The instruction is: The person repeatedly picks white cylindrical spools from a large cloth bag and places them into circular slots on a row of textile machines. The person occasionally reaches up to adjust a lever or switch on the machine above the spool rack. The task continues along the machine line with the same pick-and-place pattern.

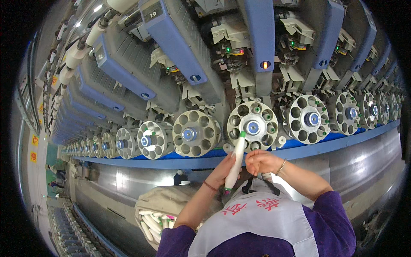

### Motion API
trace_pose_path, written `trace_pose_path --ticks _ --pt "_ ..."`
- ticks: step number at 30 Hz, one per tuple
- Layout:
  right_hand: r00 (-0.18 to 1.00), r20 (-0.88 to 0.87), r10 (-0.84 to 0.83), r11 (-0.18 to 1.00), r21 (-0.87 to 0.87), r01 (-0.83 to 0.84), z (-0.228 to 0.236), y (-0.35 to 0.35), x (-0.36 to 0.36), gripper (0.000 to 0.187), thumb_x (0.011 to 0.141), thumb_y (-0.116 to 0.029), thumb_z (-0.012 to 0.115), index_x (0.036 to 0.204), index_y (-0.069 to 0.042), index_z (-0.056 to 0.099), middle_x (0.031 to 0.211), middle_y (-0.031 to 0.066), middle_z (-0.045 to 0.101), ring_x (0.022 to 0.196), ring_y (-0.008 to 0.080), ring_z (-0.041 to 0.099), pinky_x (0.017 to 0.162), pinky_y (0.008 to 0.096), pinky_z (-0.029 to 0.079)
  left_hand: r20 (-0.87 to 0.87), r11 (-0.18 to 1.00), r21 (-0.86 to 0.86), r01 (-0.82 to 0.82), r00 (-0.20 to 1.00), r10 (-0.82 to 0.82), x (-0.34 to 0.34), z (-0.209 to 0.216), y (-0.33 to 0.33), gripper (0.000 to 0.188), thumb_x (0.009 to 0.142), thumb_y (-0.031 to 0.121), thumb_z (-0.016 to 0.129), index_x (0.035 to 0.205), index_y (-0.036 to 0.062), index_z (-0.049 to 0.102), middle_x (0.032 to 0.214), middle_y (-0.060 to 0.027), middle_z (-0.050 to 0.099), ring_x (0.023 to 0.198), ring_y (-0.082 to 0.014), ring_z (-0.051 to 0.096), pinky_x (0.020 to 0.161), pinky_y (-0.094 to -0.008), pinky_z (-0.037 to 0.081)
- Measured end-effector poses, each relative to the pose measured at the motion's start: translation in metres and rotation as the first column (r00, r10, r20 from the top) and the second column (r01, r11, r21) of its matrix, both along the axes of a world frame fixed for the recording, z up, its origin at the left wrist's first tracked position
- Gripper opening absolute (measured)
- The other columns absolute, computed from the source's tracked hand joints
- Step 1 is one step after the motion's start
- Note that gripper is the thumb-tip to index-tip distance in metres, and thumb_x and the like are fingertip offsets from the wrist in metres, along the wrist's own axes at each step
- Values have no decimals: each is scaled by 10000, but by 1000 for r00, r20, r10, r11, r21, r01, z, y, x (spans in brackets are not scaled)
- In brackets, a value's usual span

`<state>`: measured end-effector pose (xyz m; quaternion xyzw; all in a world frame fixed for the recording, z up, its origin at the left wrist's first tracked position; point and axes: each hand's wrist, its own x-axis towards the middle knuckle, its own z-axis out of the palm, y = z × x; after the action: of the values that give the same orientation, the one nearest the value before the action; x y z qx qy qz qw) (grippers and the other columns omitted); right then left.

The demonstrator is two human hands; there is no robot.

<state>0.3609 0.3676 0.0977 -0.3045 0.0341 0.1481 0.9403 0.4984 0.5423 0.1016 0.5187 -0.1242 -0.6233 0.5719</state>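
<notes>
My left hand (223, 170) is wrapped around a white yarn bobbin (234, 172) with a green tip. The bobbin stands tilted in front of a round magazine (244, 124), its tip overlapping the disc's lower part. Several green-tipped bobbins sit in the magazine's right-hand pockets, and other pockets look unfilled. Just right of the bobbin, my right hand (262, 162) has its fingers curled together; whether a thread is pinched there is too small to see. It appears apart from the bobbin.
More round magazines (189, 147) line the winding machine on both sides, above a blue rail (150, 163). Grey-blue machine housings (173, 40) rise behind them. A canvas sack (171, 195) with several white bobbins (152, 225) is at my lower left. An orange light glows on one housing.
</notes>
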Motion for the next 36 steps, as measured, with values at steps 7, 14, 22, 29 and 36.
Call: trace_pose_path --ticks 7,14,22,29,36 --pt "839 -170 -517 813 -405 419 -5 -106 56 130 900 -123 560 905 -17 635 736 59 653 620 156 647 561 286 554 744 964 200 175 613 -266 10 -57 82 470 908 334 593 1251 20 524 1021 -113 638 883 -190 605 806 -340 488" --pt "997 -28 75 -592 -806 23 -52 -126 96 281 712 -307 737 789 -50 652 776 151 672 762 313 655 710 423 513 757 902 432 -18 552 -351 -13 -72 122 528 821 467 667 1124 43 576 1008 -184 665 908 -322 653 785 -397 505" --pt "959 206 -193 -485 -870 89 42 -115 57 442 751 -109 612 1189 -57 578 921 204 673 887 378 645 791 438 519 747 905 -403 134 620 241 -24 -59 -61 357 833 119 702 1147 4 575 1110 -145 637 1005 -212 622 853 -314 497" --pt "997 -12 -73 -751 -657 -63 223 -170 17 317 757 -328 691 740 -12 673 896 199 651 818 359 642 721 451 517 965 804 125 581 117 -235 -11 -94 -144 484 783 52 587 1265 54 547 1267 -185 546 1156 -339 529 1003 -409 419" --pt "771 636 4 -799 -462 385 469 -277 135 471 830 -335 659 1160 -8 582 1024 190 671 956 334 641 896 412 484 746 938 -192 290 664 -53 64 16 -128 425 841 120 601 1251 47 517 1273 -178 509 1093 -323 546 943 -396 441"
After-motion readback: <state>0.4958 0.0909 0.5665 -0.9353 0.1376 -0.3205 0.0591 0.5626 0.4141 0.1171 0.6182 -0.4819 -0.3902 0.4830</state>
